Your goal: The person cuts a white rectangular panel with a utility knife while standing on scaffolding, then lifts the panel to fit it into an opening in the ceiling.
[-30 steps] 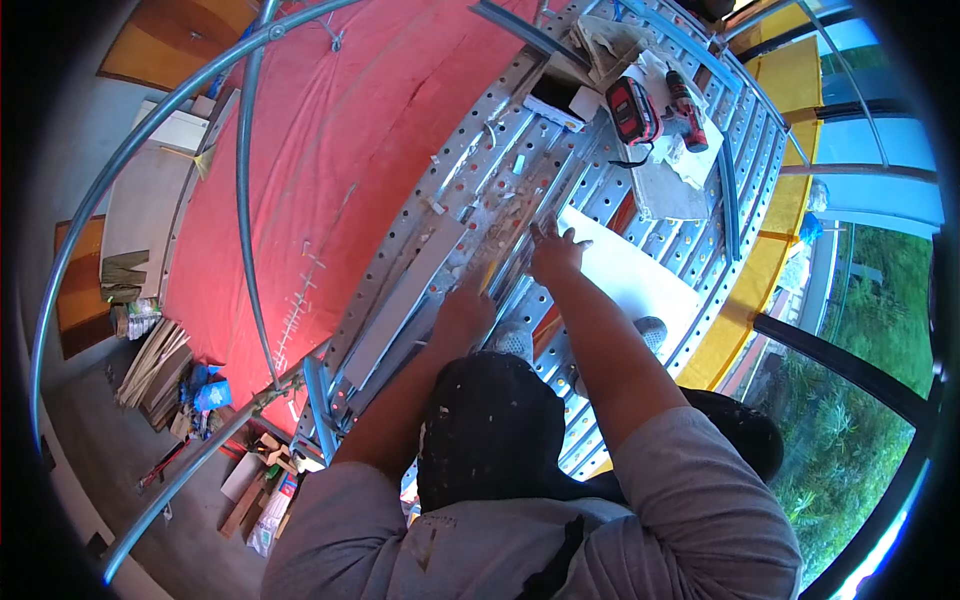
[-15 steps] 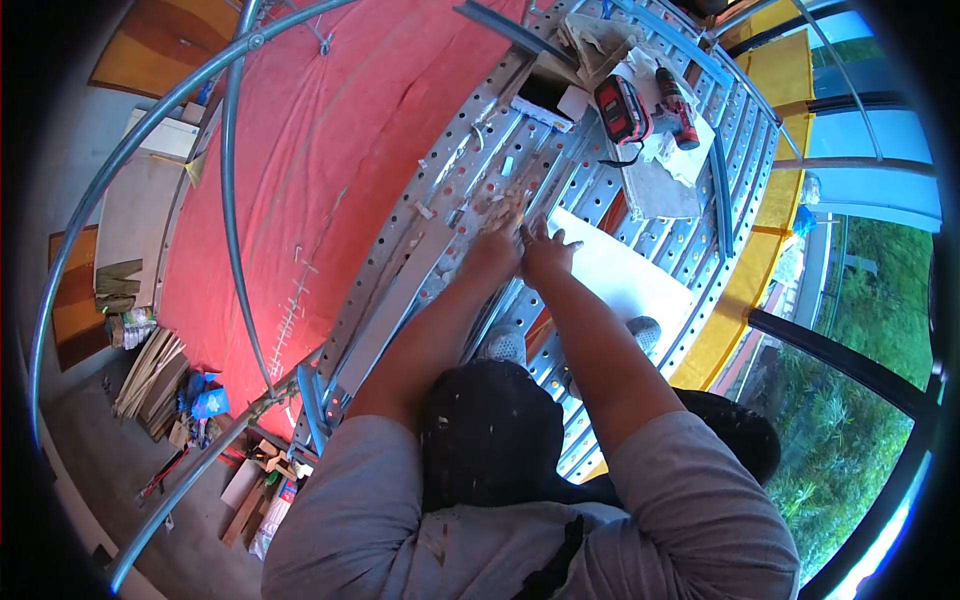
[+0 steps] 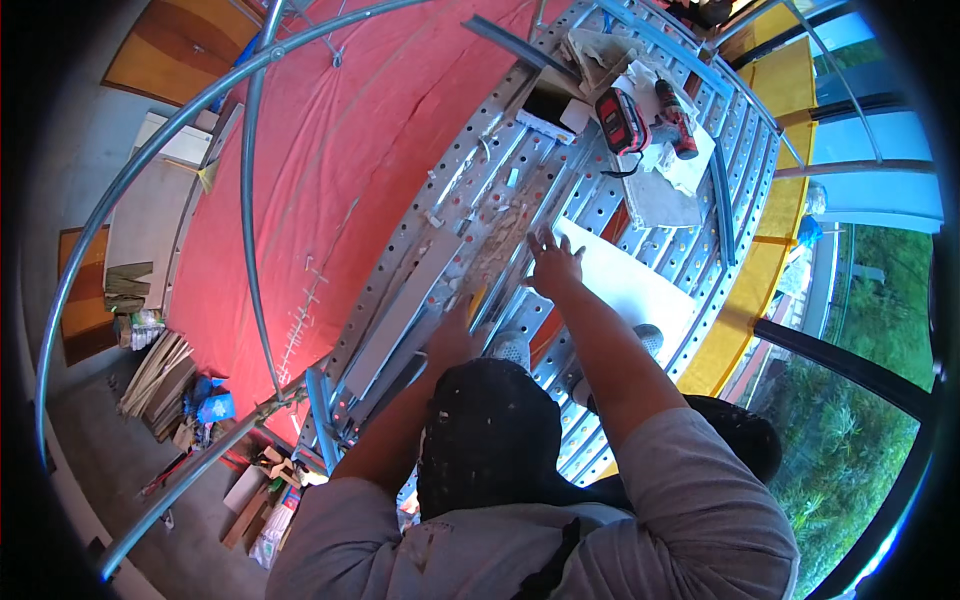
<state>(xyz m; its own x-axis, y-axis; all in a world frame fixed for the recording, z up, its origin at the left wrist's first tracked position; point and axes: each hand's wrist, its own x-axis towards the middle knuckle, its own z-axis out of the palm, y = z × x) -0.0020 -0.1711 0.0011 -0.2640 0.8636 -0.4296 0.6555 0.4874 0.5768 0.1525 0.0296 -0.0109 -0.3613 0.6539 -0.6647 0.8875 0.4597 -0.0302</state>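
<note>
A white board [image 3: 625, 280] lies on the perforated metal platform, in front of my knees. My right hand [image 3: 556, 268] rests with spread fingers on its far left corner. My left hand [image 3: 453, 335] is nearer my body, left of the board, and closed around a slim yellow tool [image 3: 479, 297]. Only a short length of that tool sticks out, so its exact kind does not show. Beside my left hand lies a long grey strip [image 3: 405, 310]. My shoes [image 3: 510, 347] are partly hidden behind my knees.
Farther off, a red and black cordless drill [image 3: 677, 118], a second red and black power tool [image 3: 622, 122] and an open box [image 3: 552, 112] lie on the platform [image 3: 740, 190]. Scraps litter its middle. Metal tubes [image 3: 250, 200] cross at left, before red sheeting [image 3: 390, 120].
My left hand has drawn back toward my body from the board's corner, bringing the yellow tool into sight. My right hand has stayed on the corner. The view has shifted slightly.
</note>
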